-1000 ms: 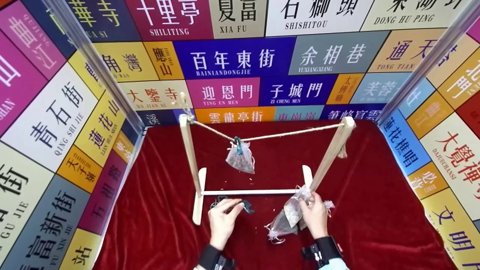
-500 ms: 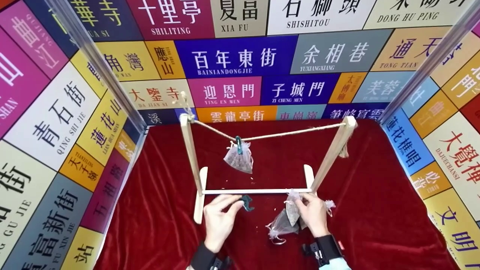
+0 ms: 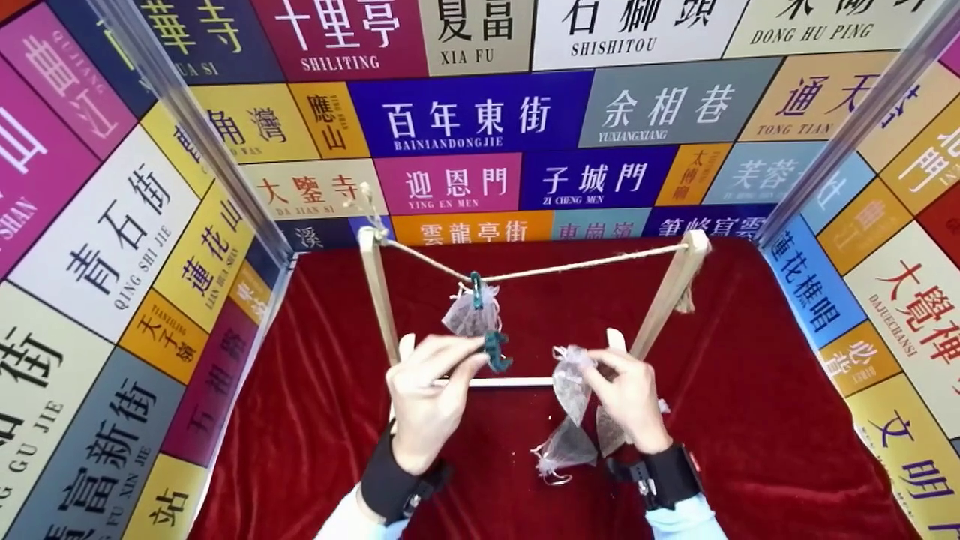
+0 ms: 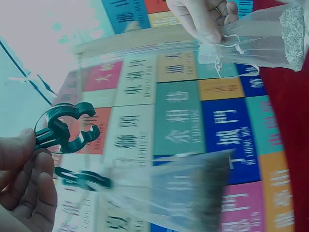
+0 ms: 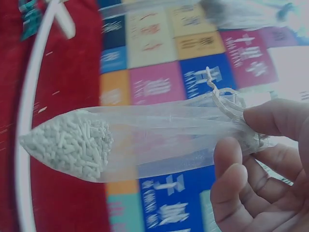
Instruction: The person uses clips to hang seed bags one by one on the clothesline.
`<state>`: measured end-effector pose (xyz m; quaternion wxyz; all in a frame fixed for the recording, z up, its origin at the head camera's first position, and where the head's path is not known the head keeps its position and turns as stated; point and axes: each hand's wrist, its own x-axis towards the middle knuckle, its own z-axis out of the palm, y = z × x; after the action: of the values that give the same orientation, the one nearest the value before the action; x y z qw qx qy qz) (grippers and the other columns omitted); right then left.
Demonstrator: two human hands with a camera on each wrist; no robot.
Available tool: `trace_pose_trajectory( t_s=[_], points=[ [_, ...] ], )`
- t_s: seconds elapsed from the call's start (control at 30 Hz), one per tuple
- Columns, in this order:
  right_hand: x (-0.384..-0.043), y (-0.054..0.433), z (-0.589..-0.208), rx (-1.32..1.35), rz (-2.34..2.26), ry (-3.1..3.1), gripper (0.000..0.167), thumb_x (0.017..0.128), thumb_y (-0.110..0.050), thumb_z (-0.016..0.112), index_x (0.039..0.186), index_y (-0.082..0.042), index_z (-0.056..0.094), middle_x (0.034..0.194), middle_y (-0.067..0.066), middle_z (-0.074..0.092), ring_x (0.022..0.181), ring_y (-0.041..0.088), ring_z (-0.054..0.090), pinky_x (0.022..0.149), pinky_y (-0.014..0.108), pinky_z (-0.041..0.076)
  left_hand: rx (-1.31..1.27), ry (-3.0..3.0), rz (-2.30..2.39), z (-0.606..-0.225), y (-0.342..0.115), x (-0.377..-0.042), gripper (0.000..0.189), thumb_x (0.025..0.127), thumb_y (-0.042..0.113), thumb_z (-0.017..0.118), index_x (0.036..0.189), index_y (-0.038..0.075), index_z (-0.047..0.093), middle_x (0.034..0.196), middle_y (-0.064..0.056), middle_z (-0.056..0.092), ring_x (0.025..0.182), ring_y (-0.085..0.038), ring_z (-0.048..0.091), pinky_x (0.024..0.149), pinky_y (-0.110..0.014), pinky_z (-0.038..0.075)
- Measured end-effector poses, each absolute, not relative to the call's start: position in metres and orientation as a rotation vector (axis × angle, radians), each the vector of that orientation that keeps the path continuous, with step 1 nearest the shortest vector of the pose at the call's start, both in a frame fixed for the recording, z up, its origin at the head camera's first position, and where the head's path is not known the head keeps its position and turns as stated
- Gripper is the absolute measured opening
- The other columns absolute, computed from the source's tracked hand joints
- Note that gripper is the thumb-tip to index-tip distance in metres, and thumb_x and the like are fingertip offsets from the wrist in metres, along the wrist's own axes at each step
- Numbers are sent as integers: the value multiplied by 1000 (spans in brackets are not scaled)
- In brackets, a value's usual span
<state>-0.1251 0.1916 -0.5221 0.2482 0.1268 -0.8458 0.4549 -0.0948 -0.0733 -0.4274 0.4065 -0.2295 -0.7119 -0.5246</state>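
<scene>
My left hand (image 3: 429,397) pinches a dark green clothes peg (image 4: 60,129) by its handles, its curved jaws parted. My right hand (image 3: 630,394) pinches the gathered top of a sheer drawstring pouch (image 3: 572,386), which hangs down with pale pellets in its bottom (image 5: 72,145). Beyond the left hand, another green peg (image 3: 476,291) fastens a similar pouch (image 3: 465,315) to a rope (image 3: 585,265). That rope sags between two wooden posts. The held peg overlaps the hanging pouch in the head view.
On the red cloth (image 3: 750,420), below my right hand, lie further pouches (image 3: 568,448). The frame's right post (image 3: 667,300) and its low crossbar (image 3: 517,382) stand before me. More green pegs (image 5: 31,18) lie on the cloth, at the right wrist view's corner. Sign-printed walls (image 3: 465,112) enclose the space.
Both hands have risen off the cloth toward the rope, the left with the peg and the right with the pouch. The pouch has moved left and now hangs from my fingers.
</scene>
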Motion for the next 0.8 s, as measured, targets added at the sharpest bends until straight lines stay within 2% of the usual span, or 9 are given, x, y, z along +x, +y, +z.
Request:
trace_pose_trajectory(
  t_s=[0.07,0.13,0.27,0.4,0.5,0.63,0.8],
  points=[
    [-128,188,-509,382,1297,-2268,10,86,0,80,93,-6,82,74,1,68,62,3,53,57,16,42,-607,-1767,-1300,-416,-72,-100,26,74,-5,88,97,5,83,90,-3,78,78,-15,73,78,-27,45],
    [-132,183,-496,411,1340,-2242,9,86,0,80,93,-7,82,72,0,65,62,2,51,57,15,40,-645,-1737,-1306,-405,-70,-105,26,74,-7,87,98,3,83,91,-5,78,78,-17,73,73,-23,51],
    [-139,174,-475,444,1419,-2215,9,86,4,78,91,-4,81,72,4,64,60,0,49,55,14,38,-688,-1707,-1311,-390,-68,-116,25,76,-7,86,99,0,81,91,-9,77,79,-19,72,70,-26,59],
    [-144,166,-460,447,1524,-2192,10,85,10,77,90,2,79,73,10,66,56,0,54,52,13,42,-659,-1737,-1242,-380,-66,-126,22,78,-2,87,99,0,82,90,-8,76,78,-17,70,64,-23,55],
    [-147,161,-452,457,1592,-2178,9,86,8,77,91,1,79,76,11,68,55,10,60,53,15,47,-635,-1750,-1195,-375,-65,-135,22,78,0,88,99,0,82,88,-8,75,76,-16,68,62,-23,53],
    [-151,157,-444,492,1625,-2169,9,89,3,76,95,-2,80,80,8,70,57,24,65,56,19,53,-602,-1773,-1119,-372,-64,-146,19,78,1,88,96,1,82,85,-7,75,77,-20,68,69,-28,54],
    [-155,152,-442,498,1636,-2172,8,91,1,75,97,-2,80,81,8,71,58,27,67,58,19,54,-580,-1823,-1019,-373,-63,-155,16,79,7,87,94,4,83,83,-4,75,78,-23,64,74,-40,44]
  ],
)
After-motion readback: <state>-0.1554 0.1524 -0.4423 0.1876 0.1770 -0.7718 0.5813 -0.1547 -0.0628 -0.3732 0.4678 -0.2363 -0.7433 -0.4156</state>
